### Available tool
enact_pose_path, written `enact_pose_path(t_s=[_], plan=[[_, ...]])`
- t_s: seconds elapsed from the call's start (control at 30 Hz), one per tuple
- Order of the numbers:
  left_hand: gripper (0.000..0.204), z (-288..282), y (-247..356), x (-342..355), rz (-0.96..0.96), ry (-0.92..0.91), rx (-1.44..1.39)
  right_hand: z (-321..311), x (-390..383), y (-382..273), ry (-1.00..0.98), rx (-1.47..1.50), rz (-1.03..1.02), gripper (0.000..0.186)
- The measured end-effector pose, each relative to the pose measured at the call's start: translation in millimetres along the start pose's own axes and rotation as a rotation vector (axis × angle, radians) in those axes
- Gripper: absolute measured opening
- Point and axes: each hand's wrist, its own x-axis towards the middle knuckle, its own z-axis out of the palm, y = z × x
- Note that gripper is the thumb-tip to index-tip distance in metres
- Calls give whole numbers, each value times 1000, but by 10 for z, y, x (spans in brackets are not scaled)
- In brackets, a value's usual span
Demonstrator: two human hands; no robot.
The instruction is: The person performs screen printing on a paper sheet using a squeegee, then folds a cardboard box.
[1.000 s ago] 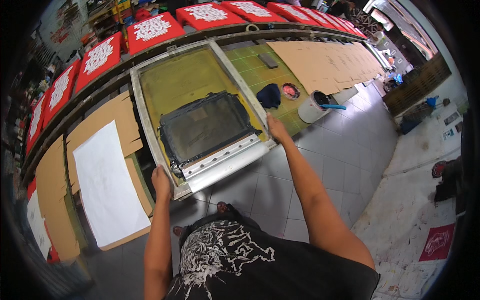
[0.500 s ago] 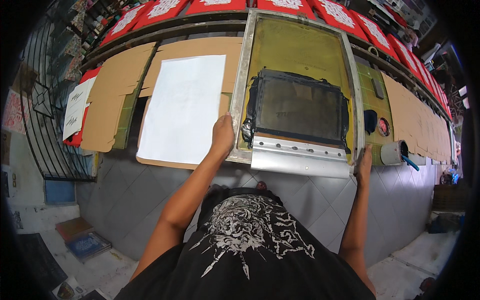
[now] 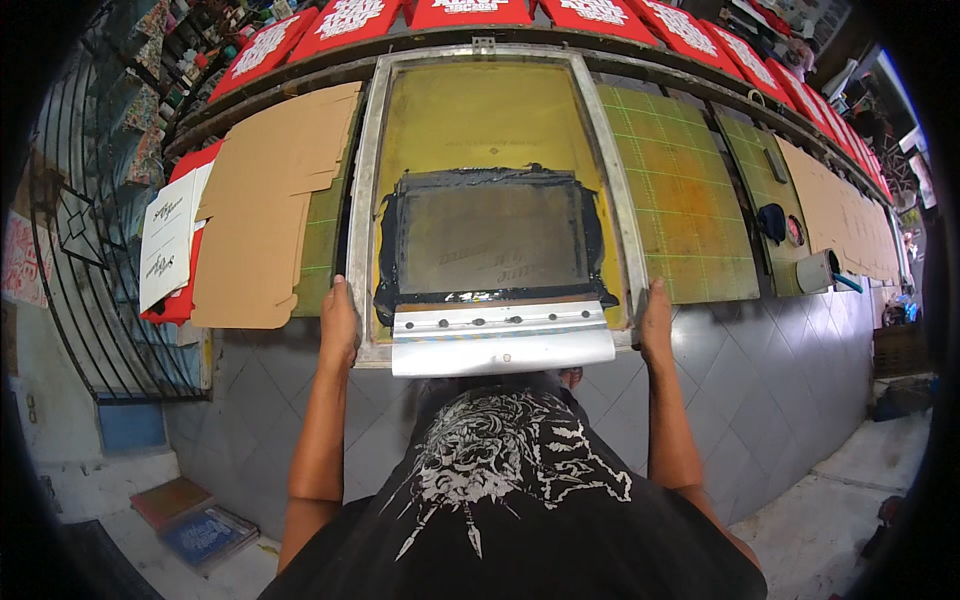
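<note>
A metal-framed printing screen (image 3: 608, 195) lies squarely before me, its mesh yellow-green. Dark ink (image 3: 597, 250) borders a greyish rectangle (image 3: 490, 235) in its lower half. Across the near end rests a wide silver squeegee (image 3: 503, 352), its edge against the ink. My left hand (image 3: 340, 318) is closed around the frame's near left corner. At the near right corner my right hand (image 3: 655, 318) grips the opposite rail. Whatever lies directly under the screen is mostly hidden.
Brown cardboard (image 3: 255, 210) covers a board to the left, beside printed white paper (image 3: 170, 240) on red cloth. Rightward are a green gridded board (image 3: 680, 200) and a tin (image 3: 817, 271) with a blue handle. Red printed shirts (image 3: 470, 12) line the far side.
Both hands have shifted the screen left, with the squeegee on it. It now covers the place where the white sheet on cardboard lay, and the gridded board at right is exposed.
</note>
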Motion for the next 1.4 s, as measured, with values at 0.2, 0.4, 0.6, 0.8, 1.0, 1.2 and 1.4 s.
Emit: enact_pose_path(t_s=[0.2,0.4,0.6,0.8,1.0,1.2,1.4], plan=[[53,-525,-506,484,-33,-36,62,566,-250,-294,44,-2,55,66],[55,-429,-600,650,18,-44,-10,710,-145,-143,115,-145,-13,66],[60,-358,-528,784,12,-6,52,763,-104,-337,88,-122,-7,67],[56,-347,-609,930,-13,-56,178,770,94,-224,152,-145,-80,66],[52,-152,-305,658,71,10,186,762,79,-195,111,-138,-7,70],[49,-160,-334,702,49,-26,192,704,151,-39,79,-94,70,73],[47,-183,-495,805,80,-16,253,720,132,-141,57,-54,58,71]])
